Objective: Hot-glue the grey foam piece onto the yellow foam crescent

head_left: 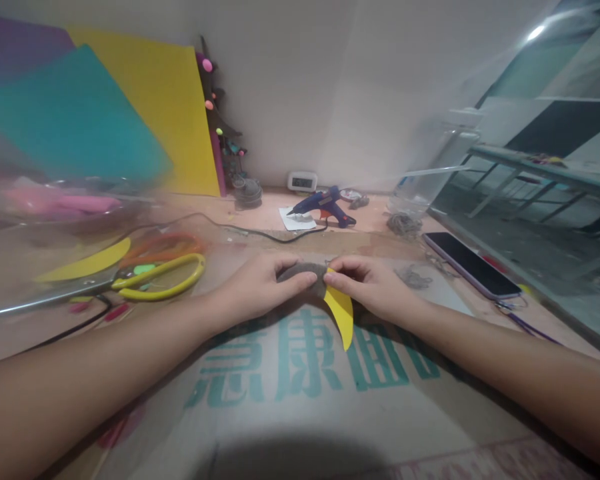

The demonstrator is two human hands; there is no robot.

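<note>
My left hand (pixel 267 287) pinches a dark grey curved piece (pixel 321 275) between thumb and fingers; what it is made of I cannot make out. Close beside it, my right hand (pixel 373 283) has its thumb and fingers closed on a yellow crescent-shaped cutout (pixel 343 317), which hangs down with its pointed tip toward me. The cutout's upper end meets the grey piece's right edge; whether they are joined I cannot tell. Both hands are above a board (pixel 300 420) printed with large green characters.
Scissors (pixel 160 283) with orange and yellow handles lie left, by another yellow cutout (pixel 87 260). A blue glue gun (pixel 320 203) rests at the back, its cord running left. A phone (pixel 473 263) lies right. Coloured sheets (pixel 175 120) lean on the wall near a small clock (pixel 303 181).
</note>
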